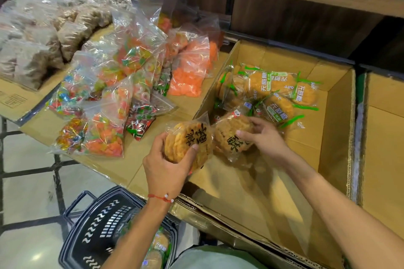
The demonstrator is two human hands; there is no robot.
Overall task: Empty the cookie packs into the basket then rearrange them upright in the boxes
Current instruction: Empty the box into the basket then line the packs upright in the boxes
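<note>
The reference landmark is the cardboard box [336,137], open at the top. The left hand [168,168] grips the first cookie pack [188,140] with its fingers behind and its thumb across the printed face. It holds the pack just above the box's near-left wall. The right hand [262,137] grips the second cookie pack [229,135] with its fingers curled over the upper edge. This pack sits inside the box, just beside the first, and the two wrappers appear to touch. Both packs are flat round discs, printed faces tilted up toward the camera rather than standing on edge. The green-labelled packs [269,85] lie heaped against the box's far wall. The basket [91,220] stands outside and below the box's near-left corner, and packs are visible in it. The left hand is nearer the basket and the right hand nearer the box floor. Whichever step is in hand, each disc probably needs turning on edge to stand upright.
</note>
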